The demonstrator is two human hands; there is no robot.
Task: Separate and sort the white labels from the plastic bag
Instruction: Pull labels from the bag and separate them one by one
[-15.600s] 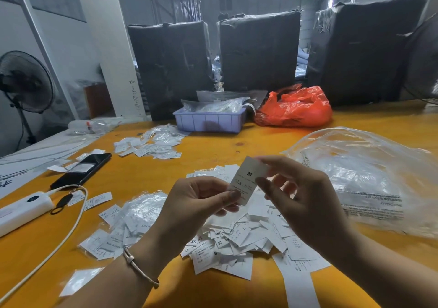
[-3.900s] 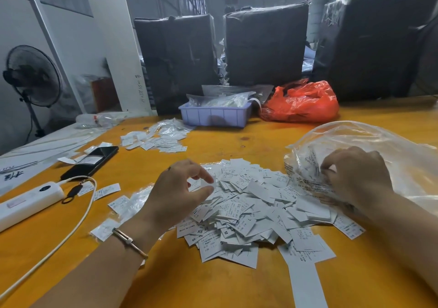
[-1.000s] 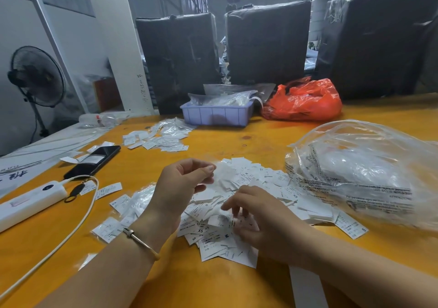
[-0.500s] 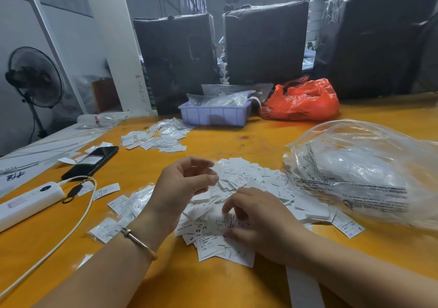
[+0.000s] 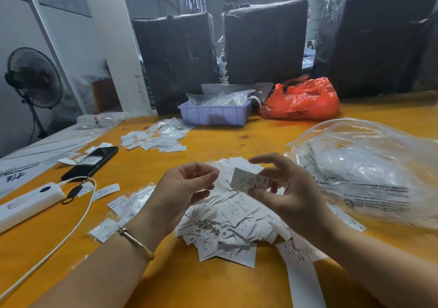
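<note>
A heap of small white size labels (image 5: 227,227) lies on the orange table (image 5: 213,284) just in front of me. My right hand (image 5: 289,194) is raised above the heap and pinches one white label (image 5: 246,182) between thumb and fingers. My left hand (image 5: 182,189) hovers beside it, palm turned inward, fingers curled and apart, holding nothing that I can see. The large clear plastic bag (image 5: 369,165) with printed warning text lies to the right, touching the heap's edge.
A black phone (image 5: 91,163) and a white power strip (image 5: 28,203) with its cable sit at left. Small packets of labels (image 5: 156,137) lie further back, with a lilac tray (image 5: 214,114) and an orange bag (image 5: 301,100). Dark wrapped bales stand behind.
My right hand has lifted off the heap with one label pinched in it. My left hand has risen slightly and turned toward the label.
</note>
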